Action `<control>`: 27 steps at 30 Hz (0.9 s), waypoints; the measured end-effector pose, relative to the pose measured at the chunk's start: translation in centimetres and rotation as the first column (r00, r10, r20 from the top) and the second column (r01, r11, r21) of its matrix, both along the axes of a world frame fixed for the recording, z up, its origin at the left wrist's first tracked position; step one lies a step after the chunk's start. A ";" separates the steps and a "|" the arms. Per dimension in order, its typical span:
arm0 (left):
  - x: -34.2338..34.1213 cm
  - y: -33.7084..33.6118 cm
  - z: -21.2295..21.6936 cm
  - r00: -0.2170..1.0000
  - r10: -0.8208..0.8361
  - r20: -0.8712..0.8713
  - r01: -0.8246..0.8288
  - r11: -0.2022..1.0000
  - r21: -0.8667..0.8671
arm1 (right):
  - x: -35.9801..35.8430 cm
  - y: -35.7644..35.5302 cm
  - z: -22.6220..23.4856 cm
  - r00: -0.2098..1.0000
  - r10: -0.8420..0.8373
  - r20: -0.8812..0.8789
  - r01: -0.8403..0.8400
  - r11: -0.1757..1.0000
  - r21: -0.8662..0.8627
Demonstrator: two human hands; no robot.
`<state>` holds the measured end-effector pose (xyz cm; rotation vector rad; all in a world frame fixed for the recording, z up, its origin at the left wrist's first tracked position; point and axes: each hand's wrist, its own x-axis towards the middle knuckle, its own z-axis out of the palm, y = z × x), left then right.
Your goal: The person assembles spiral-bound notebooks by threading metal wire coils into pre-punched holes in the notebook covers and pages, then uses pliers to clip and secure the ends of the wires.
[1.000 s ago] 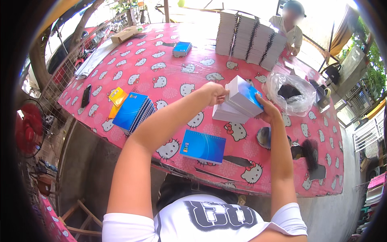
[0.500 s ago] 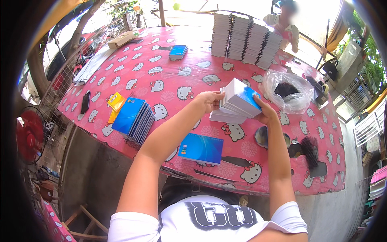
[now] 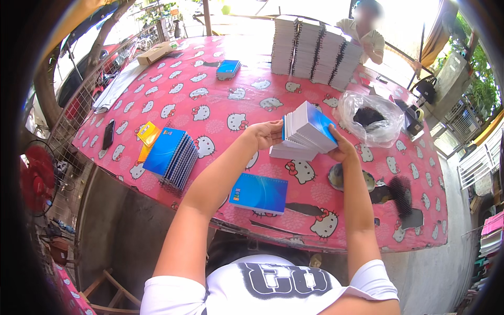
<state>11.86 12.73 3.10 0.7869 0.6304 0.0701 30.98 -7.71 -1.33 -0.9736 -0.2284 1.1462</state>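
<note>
A thick, fanned bundle of small notebooks (image 3: 308,125) with white pages and blue covers is tilted up between my hands. My left hand (image 3: 266,133) pinches its left side, where a blue cover edge shows at the fingertips. From the right, my right hand (image 3: 342,147) grips the bundle, thumb on the blue cover. Under it, a low pile of white-paged pads (image 3: 292,153) lies on the table. Closer to me rests a blue notebook (image 3: 259,193) with a row of holes along its top edge. A stack of spiral-bound blue notebooks (image 3: 170,155) stands left of my left forearm.
Tall stacks of bound pads (image 3: 307,52) stand at the far side, a person (image 3: 366,39) behind them. A clear plastic bag (image 3: 371,121) holds dark material. Black coils (image 3: 402,195) lie at right, a phone (image 3: 108,135) at left. The table (image 3: 210,107) has a pink patterned cover.
The view has shifted slightly. Both hands stay on the notebook bundle, which is a little more upright and spread. The person across the table has lowered a hand.
</note>
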 end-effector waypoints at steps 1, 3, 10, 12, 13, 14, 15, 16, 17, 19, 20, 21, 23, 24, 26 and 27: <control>0.0 0.4 -0.9 0.998 0.059 -0.029 -0.057 0.997 0.050 | -0.4 0.2 0.3 1.000 -0.004 0.009 0.004 1.000 -0.022; 0.8 0.5 -2.1 0.986 0.154 -0.064 -0.142 0.977 0.157 | 0.1 0.1 0.3 0.999 0.033 0.023 -0.032 0.999 -0.020; 1.3 0.1 -2.9 0.960 0.185 0.212 -0.187 -0.143 0.972 | -0.1 0.2 0.5 0.990 -0.053 0.134 0.061 0.997 -0.053; 1.4 0.1 -2.7 0.971 0.171 0.164 -0.174 0.045 0.984 | -0.2 0.4 1.0 0.984 -0.072 0.163 0.087 0.992 -0.088; 0.9 0.6 -3.0 0.979 0.145 0.145 -0.153 0.046 0.987 | -1.2 0.8 1.8 0.982 -0.068 0.174 0.089 0.990 -0.112; 0.8 0.9 -3.4 0.985 0.118 0.127 -0.133 0.049 0.990 | -1.9 0.9 2.4 0.980 -0.066 0.186 0.093 0.986 -0.139; 0.9 0.9 -3.6 0.991 0.079 0.111 -0.131 0.304 0.944 | -2.0 0.6 2.4 0.978 -0.073 0.198 0.099 0.987 -0.126; 1.2 0.8 -3.8 0.994 0.036 0.103 -0.106 0.537 0.837 | -2.1 0.4 2.4 0.974 -0.077 0.211 0.103 0.988 -0.113; 1.1 0.7 -3.6 0.996 -0.008 0.093 -0.057 0.737 0.673 | -2.3 0.3 2.4 0.973 -0.077 0.215 0.102 0.989 -0.106; 1.4 1.3 -2.4 0.999 -0.012 0.048 -0.012 0.884 0.468 | -2.3 0.6 2.9 0.954 -0.097 0.282 0.141 0.980 -0.138; 1.2 1.3 -1.7 1.000 -0.017 0.016 0.010 0.937 0.349 | -2.4 0.5 2.8 0.946 -0.104 0.308 0.158 0.975 -0.158; 1.1 1.0 -0.7 0.999 -0.030 -0.029 0.038 0.937 0.347 | -2.7 0.5 3.0 0.929 -0.101 0.356 0.177 0.966 -0.189; 1.2 -0.4 1.5 0.991 -0.055 -0.119 0.093 0.935 0.341 | -3.0 0.5 3.4 0.889 -0.090 0.449 0.220 0.944 -0.246; 1.0 -1.4 2.6 0.988 -0.086 -0.126 0.131 0.898 0.420 | -3.1 0.4 3.4 0.857 -0.104 0.504 0.250 0.940 -0.230; 0.6 -2.9 4.2 0.980 -0.135 -0.147 0.196 0.800 0.567 | -3.8 0.3 4.0 0.785 -0.126 0.607 0.299 0.935 -0.192; 0.3 -2.9 4.2 0.988 -0.105 -0.111 0.150 0.806 0.573 | -4.5 0.4 4.4 0.757 -0.150 0.636 0.310 0.939 -0.148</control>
